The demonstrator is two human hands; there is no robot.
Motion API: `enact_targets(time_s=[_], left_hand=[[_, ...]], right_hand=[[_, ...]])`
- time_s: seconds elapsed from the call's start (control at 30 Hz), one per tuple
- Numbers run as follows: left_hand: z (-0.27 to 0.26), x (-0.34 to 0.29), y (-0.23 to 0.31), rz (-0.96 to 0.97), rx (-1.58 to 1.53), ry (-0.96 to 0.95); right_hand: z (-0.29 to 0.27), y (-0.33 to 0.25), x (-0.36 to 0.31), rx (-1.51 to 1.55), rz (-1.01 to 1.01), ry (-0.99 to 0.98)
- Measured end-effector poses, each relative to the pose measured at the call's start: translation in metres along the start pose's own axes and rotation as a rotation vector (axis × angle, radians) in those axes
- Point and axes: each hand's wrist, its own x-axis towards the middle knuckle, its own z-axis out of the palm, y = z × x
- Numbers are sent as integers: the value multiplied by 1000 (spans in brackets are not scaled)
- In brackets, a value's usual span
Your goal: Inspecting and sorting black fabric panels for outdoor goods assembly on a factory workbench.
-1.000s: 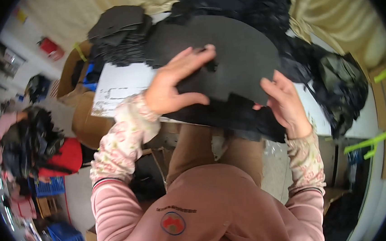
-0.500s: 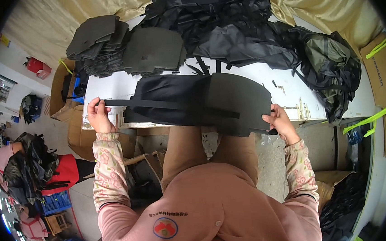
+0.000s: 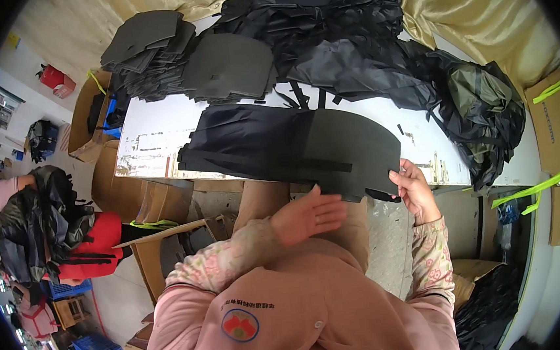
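A dark grey foam panel with a curved edge lies at the table's front, its near part reaching past the edge. Black fabric stretches left from it, and a black strap runs across the panel. My right hand pinches the panel's near right corner, close to a slot, thumb on top. In front of the table, my left hand is held out with its fingers extended and nothing in it. Its fingertips come near the panel's lower edge; whether they touch it, I cannot tell.
Stacked grey foam panels and more panels stand at the back left of the white table. Heaped black fabric covers the back and right. Cardboard boxes stand at the left; a person in pink is beyond.
My left hand has let go of the strap's left end and swung right and nearer to me. The strap now lies along the fabric. My right hand keeps its hold on the panel.
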Motion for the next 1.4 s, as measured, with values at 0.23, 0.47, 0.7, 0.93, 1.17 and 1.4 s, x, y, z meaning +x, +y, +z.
enact_targets(time_s=[0.23, 0.47, 0.7, 0.93, 1.17, 1.4], left_hand=[[11, 42, -11, 321, -335, 126], [6, 47, -16, 272, -227, 255], [7, 47, -15, 253, -181, 291], [-26, 4, -4, -442, 154, -89], [8, 29, 15, 677, 2002, -117], [-6, 45, 20, 529, 2434, 0]], right_hand=[[10, -2, -11, 26, 5, -15], [16, 14, -12, -178, -138, 108], [6, 24, -3, -317, -164, 137], [6, 19, -3, -277, -152, 159], [-10, 28, 0, -368, -30, 98], [-94, -15, 75, -449, -127, 320]])
